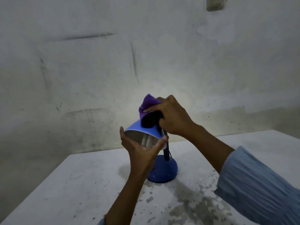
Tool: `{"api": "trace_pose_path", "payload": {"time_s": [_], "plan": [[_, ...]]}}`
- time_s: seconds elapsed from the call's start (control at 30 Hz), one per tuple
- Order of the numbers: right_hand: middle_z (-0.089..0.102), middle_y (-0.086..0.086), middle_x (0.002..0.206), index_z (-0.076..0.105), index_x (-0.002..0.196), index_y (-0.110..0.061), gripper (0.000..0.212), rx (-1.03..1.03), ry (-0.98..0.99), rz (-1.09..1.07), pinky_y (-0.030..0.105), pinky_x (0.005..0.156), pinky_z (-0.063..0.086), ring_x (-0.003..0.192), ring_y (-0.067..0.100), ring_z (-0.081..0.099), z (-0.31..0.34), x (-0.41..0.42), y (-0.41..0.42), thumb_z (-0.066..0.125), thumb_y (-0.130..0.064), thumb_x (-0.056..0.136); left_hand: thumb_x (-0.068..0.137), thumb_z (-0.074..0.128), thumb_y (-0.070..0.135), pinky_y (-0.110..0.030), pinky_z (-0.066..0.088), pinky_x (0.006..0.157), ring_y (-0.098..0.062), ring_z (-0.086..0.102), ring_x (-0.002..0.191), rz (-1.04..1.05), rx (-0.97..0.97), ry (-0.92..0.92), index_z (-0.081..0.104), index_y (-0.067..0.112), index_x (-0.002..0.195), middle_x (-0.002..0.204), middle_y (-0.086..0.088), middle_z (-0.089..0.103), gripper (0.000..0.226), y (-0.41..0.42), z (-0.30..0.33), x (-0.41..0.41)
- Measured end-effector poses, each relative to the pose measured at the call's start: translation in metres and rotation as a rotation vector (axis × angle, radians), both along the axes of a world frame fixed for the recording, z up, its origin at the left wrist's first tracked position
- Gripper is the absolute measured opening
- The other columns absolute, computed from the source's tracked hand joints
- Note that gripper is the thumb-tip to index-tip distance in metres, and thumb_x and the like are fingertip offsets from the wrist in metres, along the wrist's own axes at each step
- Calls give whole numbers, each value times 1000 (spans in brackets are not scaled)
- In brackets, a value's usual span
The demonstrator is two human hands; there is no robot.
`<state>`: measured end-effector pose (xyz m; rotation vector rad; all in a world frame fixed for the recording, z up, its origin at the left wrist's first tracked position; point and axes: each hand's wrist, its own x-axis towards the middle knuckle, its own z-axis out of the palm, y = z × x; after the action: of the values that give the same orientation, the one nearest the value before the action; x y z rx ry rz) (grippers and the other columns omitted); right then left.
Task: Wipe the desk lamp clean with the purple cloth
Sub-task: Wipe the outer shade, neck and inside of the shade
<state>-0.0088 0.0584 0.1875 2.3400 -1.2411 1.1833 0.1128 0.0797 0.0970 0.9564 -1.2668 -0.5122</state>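
- a pale grey table (81,184) with a dusty, mottled top stands against a rough, scuffed, whitish wall (97,62); dark blotches and specks spread over the table's near right part.
- a pale plate (214,3) is fixed high on the wall at the right.
- the desk lamp (164,169) stands on the table near its middle: a round, domed, glossy blue base, a thin dark stem, and a smooth blue cone shade (142,129) tilted toward the camera with a pale inside.
- the purple cloth (146,105) looks soft and fuzzy, bunched up on top of the shade at its narrow end; its lower part is in deep shadow.
- the right hand (172,117) reaches in from the right in a light blue sleeve (259,184), its fingers curled around the cloth and pressing it on the shade.
- the left hand (141,148) comes up from below, fingers and thumb spread and cupping the shade's open rim.
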Motion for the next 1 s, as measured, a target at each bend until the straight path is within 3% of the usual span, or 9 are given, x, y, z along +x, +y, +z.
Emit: {"api": "trace_pose_path", "payload": {"time_s": [0.13,0.23,0.3,0.4,0.5,0.6,0.73,0.83,1.0], "plan": [[57,0,118,60,120,-32,57,-58,-170,-150,29,71,38,99,26,43,-1,-13,-15,48,-1,73,35,72,73,-42,41,105,-21,38,130,36,5,-21,3,32,142,147,-4,24,133,-1,3,3],[59,8,117,61,119,-25,52,43,-516,-147,36,82,48,99,34,54,-12,-24,-32,48,3,77,38,68,78,-43,42,103,-21,41,128,62,0,-26,6,33,142,145,-3,33,130,-3,3,8],[61,10,108,62,111,-21,40,173,-713,-87,38,82,50,94,33,59,-27,-26,-42,49,1,81,40,69,77,-42,43,102,-21,42,128,72,3,-28,7,33,143,144,-2,35,128,-6,3,12],[60,11,102,61,104,-19,32,334,-686,-124,46,87,50,91,32,59,-52,-26,-58,57,-4,76,42,67,74,-39,43,101,-22,43,127,66,15,-13,8,33,144,145,-2,36,124,-11,5,17],[51,5,103,57,108,-18,44,461,-472,-172,38,90,44,101,28,53,-71,-18,-74,74,-21,67,47,68,69,-31,43,95,-22,45,126,59,15,-4,10,33,144,143,-1,39,118,-19,8,26],[53,2,107,54,114,-18,58,511,-269,-249,29,82,35,105,24,48,-87,-4,-88,78,-41,66,46,66,72,-44,44,100,-22,46,125,46,41,1,15,35,143,142,-2,41,116,-26,10,36],[62,-2,107,53,115,-21,42,377,-337,-222,27,77,35,104,23,52,-107,6,-92,68,-19,76,46,62,75,-50,45,98,-22,49,121,22,91,26,24,37,140,136,-1,47,108,-33,22,50],[60,-2,110,50,121,-20,47,320,-358,-209,24,78,37,103,22,50,-112,8,-87,68,-15,78,46,62,74,-49,51,88,-24,56,111,-55,152,26,29,37,138,129,-3,52,104,-40,42,59],[57,1,114,53,122,-18,46,322,-359,-198,24,77,37,103,23,46,-112,6,-80,68,-16,78,38,64,83,-38,54,71,-28,59,104,-80,314,-68,34,30,136,127,-8,53,115,-46,86,58]]}}
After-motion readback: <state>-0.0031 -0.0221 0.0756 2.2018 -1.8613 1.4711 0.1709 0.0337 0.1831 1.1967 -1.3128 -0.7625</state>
